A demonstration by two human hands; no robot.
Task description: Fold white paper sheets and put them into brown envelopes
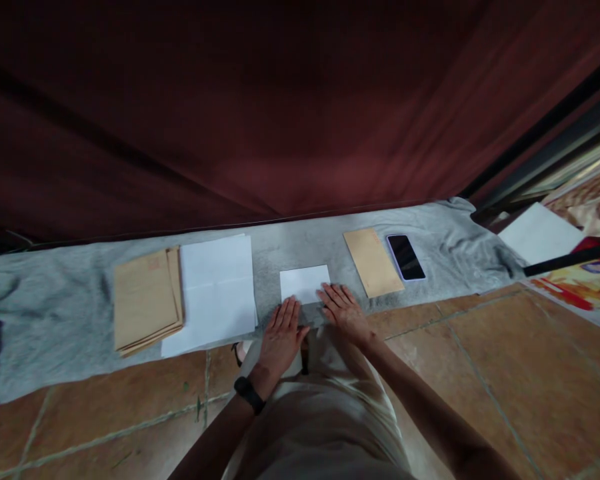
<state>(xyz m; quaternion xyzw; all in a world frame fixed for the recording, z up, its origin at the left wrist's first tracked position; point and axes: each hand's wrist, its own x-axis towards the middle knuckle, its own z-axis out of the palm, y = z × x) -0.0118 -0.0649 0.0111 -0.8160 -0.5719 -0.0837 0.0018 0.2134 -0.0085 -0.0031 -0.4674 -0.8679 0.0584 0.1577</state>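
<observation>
A small white sheet of paper [304, 283], seemingly folded, lies on the grey cloth in front of me. My left hand [283, 327] rests flat at its near left corner, fingers stretched out and pointing forward. At the near right corner my right hand [344, 308] lies flat too, fingers slightly spread. Neither hand grips anything. To the right of the paper is a single brown envelope [375, 263], flat on the cloth. Left of my hands sits a stack of larger white sheets [217, 287], its left side partly under a pile of brown envelopes [147, 297].
The long narrow surface is covered by a grey cloth [300, 243]. A phone [406, 257] with a dark screen lies right of the single envelope. Behind hangs a dark red curtain [290, 133]. A white card [541, 233] and a colourful printed box [585, 287] are at far right.
</observation>
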